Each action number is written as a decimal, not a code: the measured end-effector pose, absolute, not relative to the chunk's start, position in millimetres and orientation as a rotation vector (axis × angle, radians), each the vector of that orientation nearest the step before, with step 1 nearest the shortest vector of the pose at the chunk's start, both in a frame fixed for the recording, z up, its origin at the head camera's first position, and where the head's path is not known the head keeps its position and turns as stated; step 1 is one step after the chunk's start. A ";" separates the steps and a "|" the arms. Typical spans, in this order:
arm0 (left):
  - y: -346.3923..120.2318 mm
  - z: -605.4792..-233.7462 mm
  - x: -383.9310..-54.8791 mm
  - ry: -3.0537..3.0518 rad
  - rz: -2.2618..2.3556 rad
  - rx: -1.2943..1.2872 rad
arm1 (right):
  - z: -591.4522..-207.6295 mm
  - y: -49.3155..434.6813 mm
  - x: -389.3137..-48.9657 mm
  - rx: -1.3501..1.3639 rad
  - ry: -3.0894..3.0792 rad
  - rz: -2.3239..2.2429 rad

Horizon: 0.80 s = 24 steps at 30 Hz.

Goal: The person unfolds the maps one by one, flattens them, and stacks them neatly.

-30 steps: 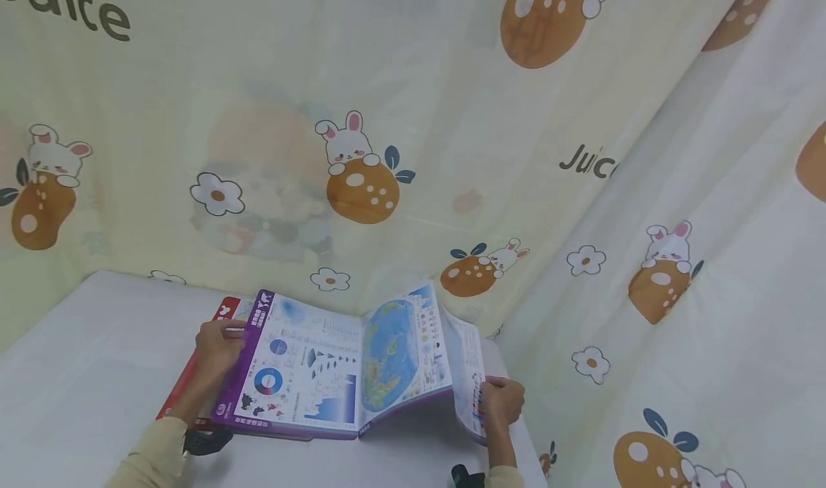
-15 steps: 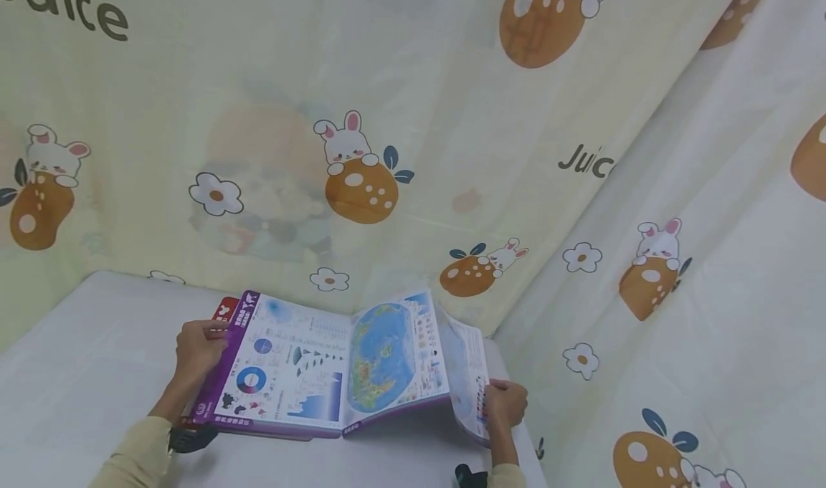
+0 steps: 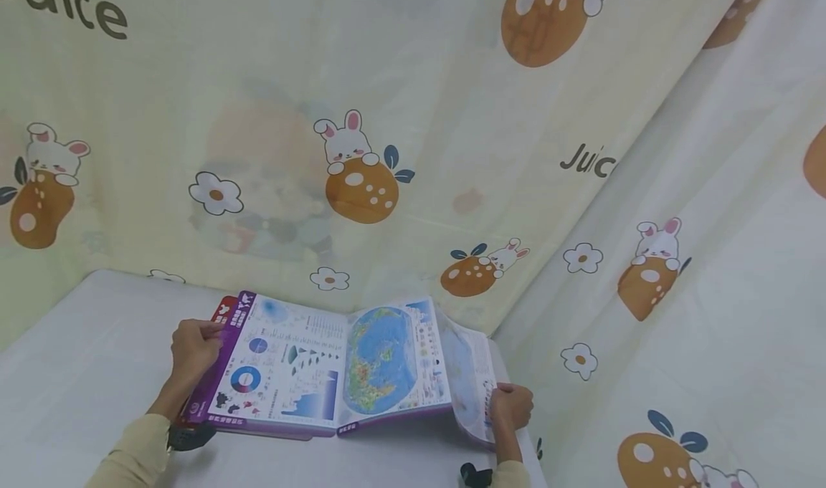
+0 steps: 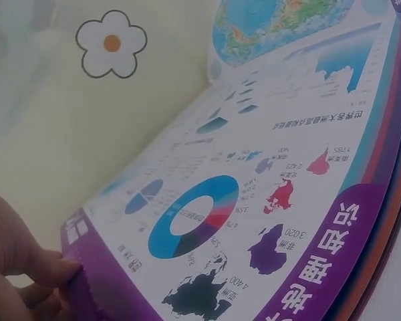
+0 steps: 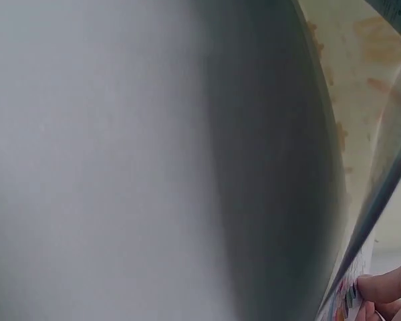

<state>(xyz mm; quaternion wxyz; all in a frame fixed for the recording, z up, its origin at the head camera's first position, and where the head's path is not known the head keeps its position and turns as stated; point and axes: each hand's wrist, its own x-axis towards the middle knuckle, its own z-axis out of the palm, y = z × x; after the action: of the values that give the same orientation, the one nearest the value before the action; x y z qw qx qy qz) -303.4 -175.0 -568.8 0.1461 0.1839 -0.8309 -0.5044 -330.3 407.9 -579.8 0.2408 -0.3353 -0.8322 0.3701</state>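
Note:
A purple-edged map book with fold-out pages (image 3: 277, 373) lies open on the table, showing charts on its left panel and a blue world map (image 3: 381, 359) on the middle one. My left hand (image 3: 193, 348) pinches its purple left border; thumb and finger show on that border in the left wrist view. At the far end, my right hand (image 3: 513, 405) grips the outer edge of the right panel (image 3: 474, 380), which bends down from a raised fold beside the map. The fingers (image 5: 381, 287) sit on a coloured strip in the right wrist view.
Under the left side of the book lies a red-covered book or folder (image 3: 224, 307). The white table (image 3: 84, 359) ends close to the right hand. Printed curtains (image 3: 271, 137) hang behind and to the right.
My left hand has moved left, drawing the left panel over more of the red cover. My right hand has shifted slightly right, and the map panel's raised fold has lowered and spread flatter.

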 end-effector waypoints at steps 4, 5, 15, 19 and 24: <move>-175.3 -568.4 -302.4 -2.402 -1.447 0.540 | -580.0 412.1 -331.7 -0.940 -2.279 0.983; -175.7 -568.6 -302.4 -2.404 -1.446 0.544 | -580.6 413.9 -331.9 -0.940 -2.276 0.977; -180.0 -572.5 -306.0 -2.406 -1.450 0.569 | -589.6 430.9 -332.5 -0.906 -2.278 0.957; -179.3 -570.8 -305.3 -2.401 -1.436 0.576 | -591.3 435.6 -335.5 -0.913 -2.278 0.958; -179.3 -568.9 -305.1 -2.403 -1.408 0.593 | -597.2 442.5 -340.1 -0.924 -2.276 0.968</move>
<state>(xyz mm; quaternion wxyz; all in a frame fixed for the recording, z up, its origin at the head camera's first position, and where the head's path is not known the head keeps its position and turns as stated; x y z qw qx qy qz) -305.1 -179.3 -568.9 0.1466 0.2060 -0.8348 -0.4891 -340.1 442.5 -597.2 0.2483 -0.3390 -0.8351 0.3552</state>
